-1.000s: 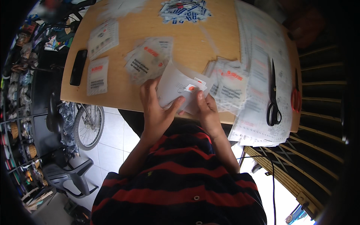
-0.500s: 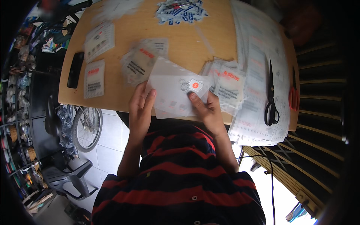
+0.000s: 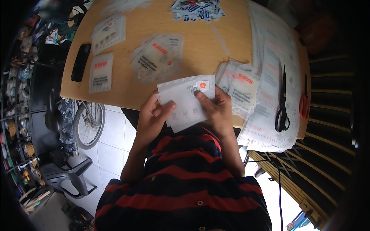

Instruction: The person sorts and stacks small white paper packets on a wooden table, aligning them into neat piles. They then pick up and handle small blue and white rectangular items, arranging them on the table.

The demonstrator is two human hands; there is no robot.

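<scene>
Both hands hold a whitish translucent printed sheet (image 3: pixel 181 96) with an orange mark at its upper right, over the table's near edge. My left hand (image 3: pixel 154 113) grips its left side, thumb on top. My right hand (image 3: pixel 216 107) pinches its right side, thumb near the printed postmark. A second layer shows slightly askew at the lower edge. Just right of my right hand lies a pile of similar printed sheets (image 3: pixel 241 82). Another fanned pile (image 3: pixel 158 57) lies beyond my left hand.
Black scissors (image 3: pixel 283 111) lie on long printed sheets (image 3: pixel 269 92) at the right; red-handled scissors (image 3: pixel 304 106) are at the table edge. A phone (image 3: pixel 81 63) and two small sheet stacks (image 3: pixel 101 73) sit at the left. Blue-and-white packets (image 3: pixel 196 9) are heaped at the back.
The held sheet has come closer to my body and turned counterclockwise, so its top edge now slopes up to the right. Both hands still grip it. The whole view has shifted slightly.
</scene>
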